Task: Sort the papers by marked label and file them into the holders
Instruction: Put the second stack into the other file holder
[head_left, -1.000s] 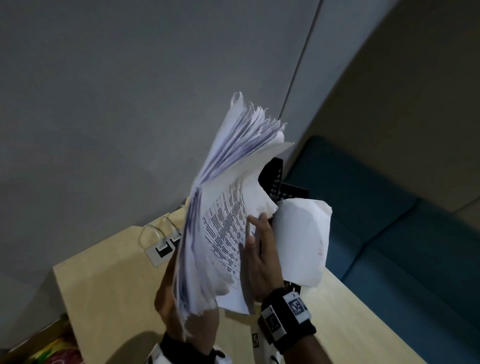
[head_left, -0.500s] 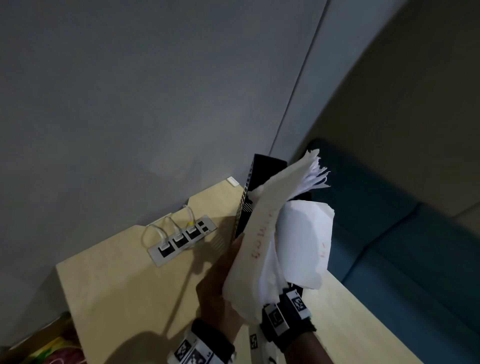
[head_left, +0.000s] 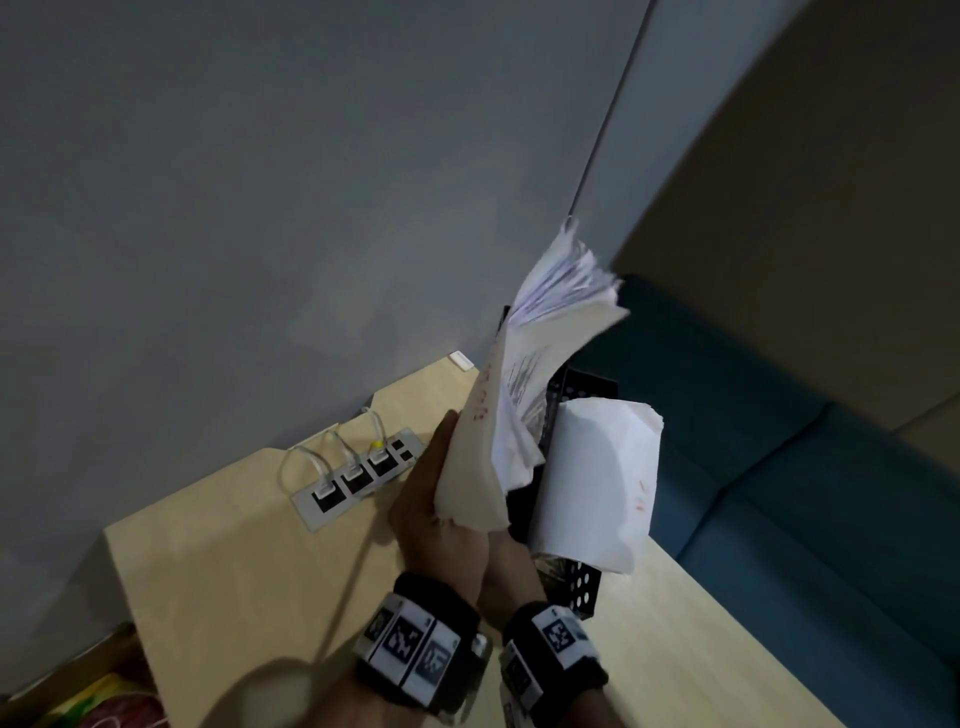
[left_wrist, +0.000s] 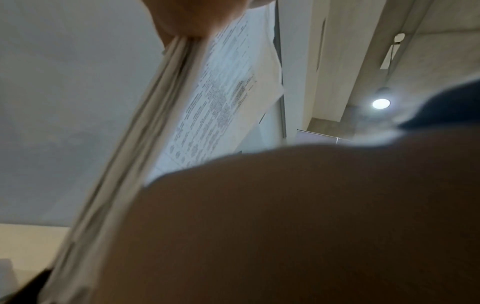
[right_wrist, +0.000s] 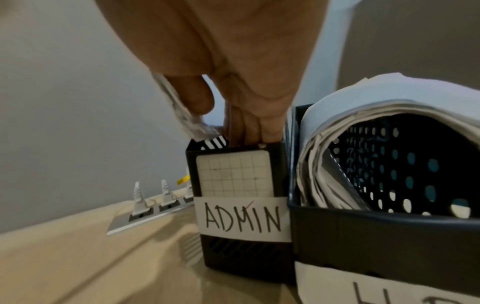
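My left hand grips a thick stack of printed papers by its lower edge, the thumb pinching the sheets. The stack leans right over two black holders. Red writing marks its outer sheet. My right hand is lower, its straight fingers reaching into the top of the holder labelled ADMIN, thumb beside the stack's bottom corner. The second holder, whose label starts with H, holds curled white papers.
The holders stand at the far right of a light wooden table, against a grey wall. A socket strip with white plugs sits left of them. A blue sofa lies beyond the table's right edge.
The stack swung from upright in front of me to the right, over the holders. My right hand left the face of the stack and dropped to the ADMIN holder.
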